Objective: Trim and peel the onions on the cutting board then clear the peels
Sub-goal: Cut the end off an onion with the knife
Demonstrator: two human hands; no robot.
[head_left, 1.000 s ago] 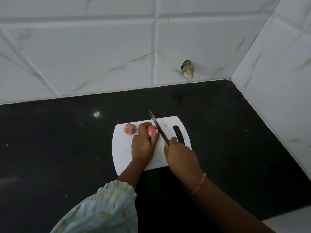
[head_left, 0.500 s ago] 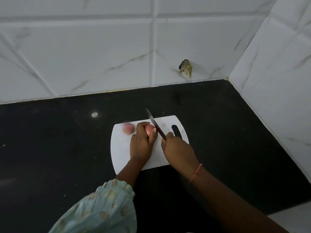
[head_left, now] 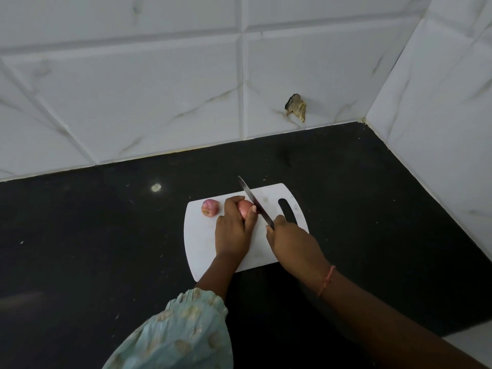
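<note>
A white cutting board (head_left: 202,243) lies on the black counter. My left hand (head_left: 234,230) grips a small pink onion (head_left: 243,207) near the board's far edge, fingers curled over it. My right hand (head_left: 290,241) grips the handle of a knife (head_left: 253,201), whose dark blade rests against the right end of that onion and points away to the upper left. A second small pink onion (head_left: 209,208) sits loose on the board just left of my left hand.
The black counter (head_left: 106,249) runs into a corner of white marble-look tiled walls (head_left: 159,102) at the back and right. A broken hole (head_left: 295,106) shows in the back wall tile. A pale spot (head_left: 156,187) lies on the counter left of the board.
The knife blade stays pressed at the right end of the held onion, and my right hand has shifted only slightly. The loose onion has not moved.
</note>
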